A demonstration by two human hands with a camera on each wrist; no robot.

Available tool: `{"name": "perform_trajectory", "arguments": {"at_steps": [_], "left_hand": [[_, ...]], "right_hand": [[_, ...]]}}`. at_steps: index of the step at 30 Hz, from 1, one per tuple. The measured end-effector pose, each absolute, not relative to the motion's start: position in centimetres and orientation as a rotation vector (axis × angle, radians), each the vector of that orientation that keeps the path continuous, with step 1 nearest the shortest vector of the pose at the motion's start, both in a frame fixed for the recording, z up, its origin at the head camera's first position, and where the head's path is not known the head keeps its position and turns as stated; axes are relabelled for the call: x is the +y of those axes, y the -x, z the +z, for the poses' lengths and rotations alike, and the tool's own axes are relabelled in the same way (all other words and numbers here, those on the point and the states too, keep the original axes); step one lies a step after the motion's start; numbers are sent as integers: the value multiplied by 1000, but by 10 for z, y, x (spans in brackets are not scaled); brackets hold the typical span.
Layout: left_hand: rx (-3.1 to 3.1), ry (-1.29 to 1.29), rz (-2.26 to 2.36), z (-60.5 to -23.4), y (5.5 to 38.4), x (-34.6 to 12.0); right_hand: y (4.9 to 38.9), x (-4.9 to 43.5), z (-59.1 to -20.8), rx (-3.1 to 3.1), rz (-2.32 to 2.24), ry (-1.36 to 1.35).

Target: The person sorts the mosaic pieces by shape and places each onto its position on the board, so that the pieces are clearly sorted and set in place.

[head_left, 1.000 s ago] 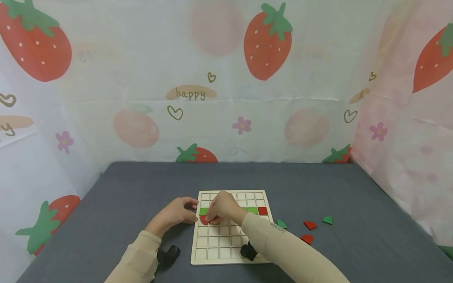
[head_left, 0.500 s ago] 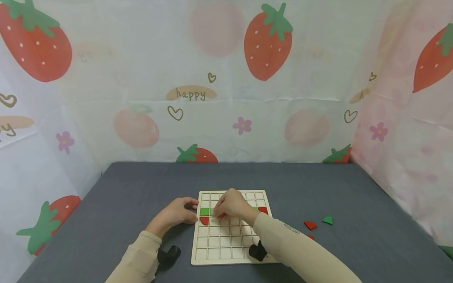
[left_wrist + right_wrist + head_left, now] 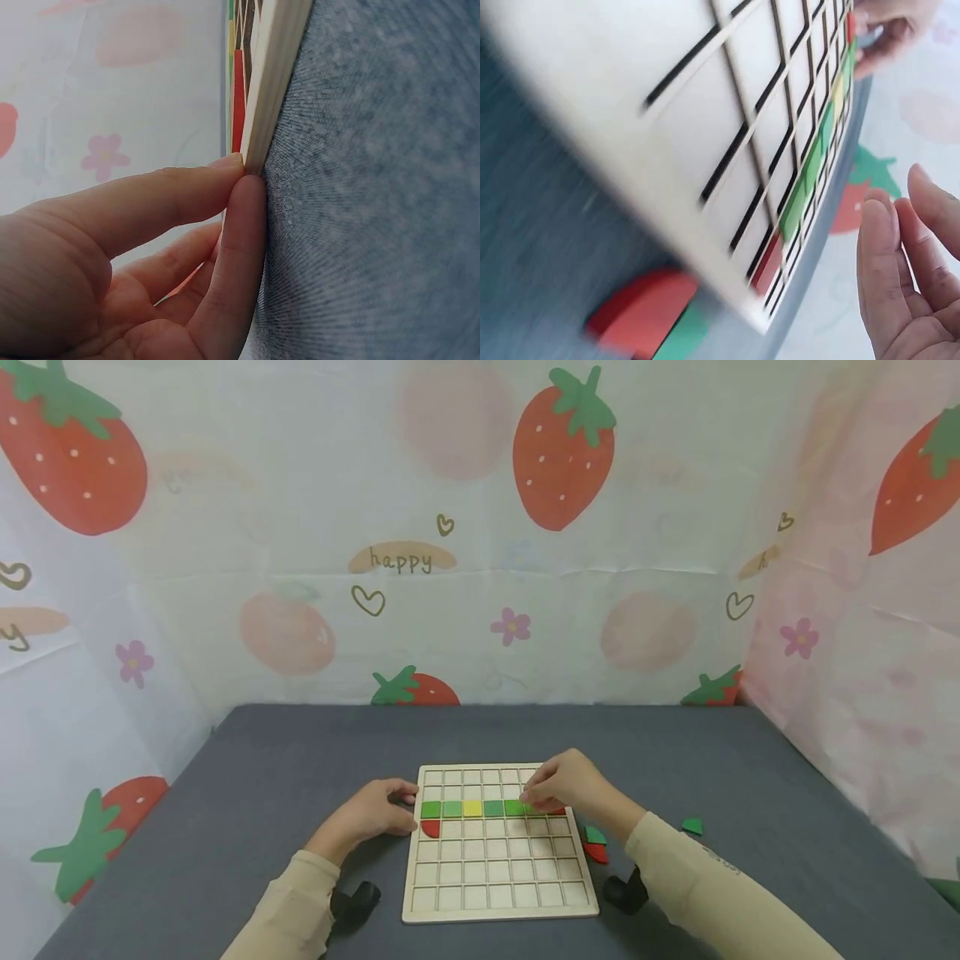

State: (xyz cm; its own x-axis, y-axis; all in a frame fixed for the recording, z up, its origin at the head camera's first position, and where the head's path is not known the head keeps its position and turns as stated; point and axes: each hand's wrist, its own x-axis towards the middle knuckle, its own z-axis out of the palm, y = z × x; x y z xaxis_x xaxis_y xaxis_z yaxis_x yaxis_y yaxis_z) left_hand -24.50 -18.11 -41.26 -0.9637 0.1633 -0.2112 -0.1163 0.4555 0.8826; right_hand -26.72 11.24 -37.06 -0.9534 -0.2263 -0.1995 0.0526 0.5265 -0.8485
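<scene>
Head view: the wooden grid board (image 3: 502, 893) is lying flat on the grey tabletop (image 3: 300, 735). A row of coloured squares (image 3: 472, 808), greens with one yellow and a red at the right end, is running across it. One red quarter-round (image 3: 430, 828) is sitting in the leftmost cell of the next row, nearer the person.

The left hand (image 3: 367, 812) is steadying the board, relaxed fingertips resting against the left edge and not wrapping it. The right hand (image 3: 576, 787) is hovering over the right end of the coloured row; the right wrist view is showing its fingers loosely bent, thumb apart, nothing between them.

Just beyond the board's right edge, a green piece (image 3: 595, 836) and a red piece (image 3: 597, 853) are lying close together, perhaps touching. A second green piece (image 3: 692, 826) is lying farther right, by the sleeve (image 3: 697, 881).

Judgement: the second row is only starting, and the person is probably between placements. The next move seems to be calling for a reach right, a pinch on a loose piece, then lining it up beside the quarter-round.
</scene>
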Motion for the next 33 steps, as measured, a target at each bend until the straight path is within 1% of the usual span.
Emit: {"name": "perform_trajectory", "arguments": {"at_steps": [8, 15, 25, 33], "left_hand": [[2436, -64, 1529, -414, 247, -185], [2435, -72, 1534, -414, 247, -185], [2434, -83, 1536, -415, 247, -185], [2438, -73, 1525, -416, 246, -183]], "right_hand": [[264, 143, -365, 2522, -1370, 81], [261, 162, -369, 2557, -1329, 63], [259, 182, -381, 2568, -1258, 3], [254, 188, -391, 2592, -1192, -15]]}}
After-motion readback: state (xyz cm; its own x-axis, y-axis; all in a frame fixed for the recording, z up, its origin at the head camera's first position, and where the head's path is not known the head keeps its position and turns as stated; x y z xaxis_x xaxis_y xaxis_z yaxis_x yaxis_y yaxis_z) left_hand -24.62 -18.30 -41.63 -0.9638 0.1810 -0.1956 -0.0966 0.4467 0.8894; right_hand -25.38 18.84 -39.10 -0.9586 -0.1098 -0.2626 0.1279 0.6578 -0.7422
